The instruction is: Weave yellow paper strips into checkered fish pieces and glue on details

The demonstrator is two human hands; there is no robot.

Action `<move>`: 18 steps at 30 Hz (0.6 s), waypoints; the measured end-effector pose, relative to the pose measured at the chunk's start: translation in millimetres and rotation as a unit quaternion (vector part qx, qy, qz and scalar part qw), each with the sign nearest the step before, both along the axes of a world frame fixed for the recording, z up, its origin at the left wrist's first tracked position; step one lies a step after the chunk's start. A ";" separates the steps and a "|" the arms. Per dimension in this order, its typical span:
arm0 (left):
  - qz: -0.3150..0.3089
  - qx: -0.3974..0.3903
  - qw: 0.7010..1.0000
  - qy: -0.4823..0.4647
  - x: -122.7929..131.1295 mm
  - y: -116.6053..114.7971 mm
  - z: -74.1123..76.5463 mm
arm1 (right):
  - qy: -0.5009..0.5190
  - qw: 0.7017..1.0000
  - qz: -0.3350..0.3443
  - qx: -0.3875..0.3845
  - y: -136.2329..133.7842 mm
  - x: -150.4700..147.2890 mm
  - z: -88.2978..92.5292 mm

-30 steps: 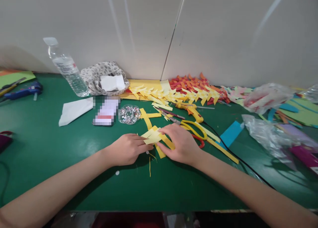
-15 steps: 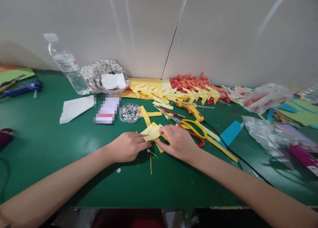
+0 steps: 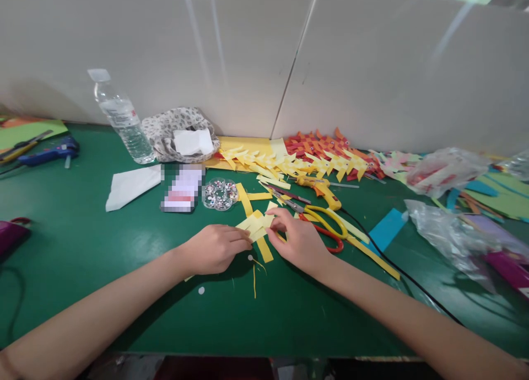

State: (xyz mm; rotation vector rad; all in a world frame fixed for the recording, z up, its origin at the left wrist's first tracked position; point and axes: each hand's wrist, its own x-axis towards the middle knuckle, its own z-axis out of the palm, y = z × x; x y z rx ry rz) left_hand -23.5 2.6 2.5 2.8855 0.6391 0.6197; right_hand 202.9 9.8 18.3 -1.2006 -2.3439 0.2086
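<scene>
While the head view takes in the green tabletop, crossed yellow paper strips lie roughly midway between its near and far edges, left hand with grip closed on their left end. Right hand: thumb and forefinger slightly parted at the strips' right end, cannot tell whether that grip pinches paper. Yellow-handled scissors just beside it, glue gun nearer the far edge, water bottle at the far edge's left part.
</scene>
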 end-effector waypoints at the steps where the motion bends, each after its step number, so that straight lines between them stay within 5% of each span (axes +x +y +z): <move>1: 0.008 0.006 1.000 -0.007 0.5 0.0 0.0 | 0.021 1.000 -0.008 -0.017 -0.2 0.4 0.6; 10: 0.153 -0.048 0.987 0.017 4.3 1.6 0.8 | 0.085 0.992 -0.029 -0.090 0.7 1.9 9.0; 18: 0.161 -0.061 0.982 0.073 6.2 2.4 0.4 | -0.029 0.997 0.072 0.004 -1.2 5.8 6.0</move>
